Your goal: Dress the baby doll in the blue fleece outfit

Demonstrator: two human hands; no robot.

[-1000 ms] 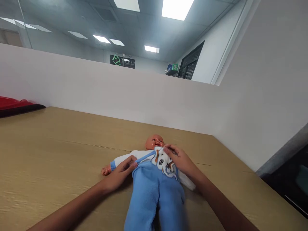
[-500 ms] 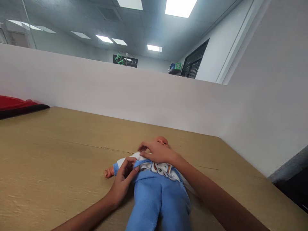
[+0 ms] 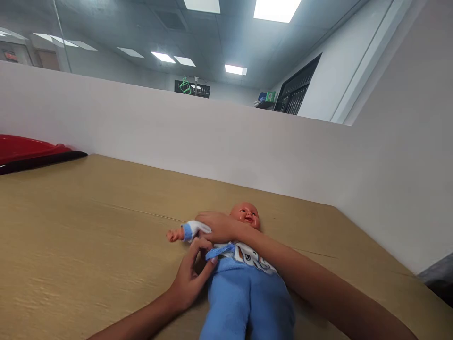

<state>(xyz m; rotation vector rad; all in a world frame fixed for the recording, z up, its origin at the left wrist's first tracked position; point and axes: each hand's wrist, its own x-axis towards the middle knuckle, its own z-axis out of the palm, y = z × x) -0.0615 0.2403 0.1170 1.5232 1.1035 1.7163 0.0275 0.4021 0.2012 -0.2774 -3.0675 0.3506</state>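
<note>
A baby doll [image 3: 245, 215] lies on its back on the wooden table [image 3: 88, 226], head away from me. It wears a white top and blue fleece overalls [image 3: 247, 297] with a printed bib. My left hand [image 3: 193, 276] pinches the blue strap [image 3: 220, 250] of the overalls at the doll's shoulder. My right hand [image 3: 217, 225] reaches across the doll's chest, its fingers closed on the doll's white sleeve and upper arm. The doll's bare hand [image 3: 172, 234] sticks out to the left.
A white partition [image 3: 177, 137] runs along the table's far edge and right side. A red and black object [image 3: 31, 152] lies at the far left of the table. Ceiling lights and a dark doorway show beyond the partition.
My right hand has moved from the doll's bib across its chest to the left sleeve. My left hand stayed at the strap. The view has shifted, so the doll's face shows again.
</note>
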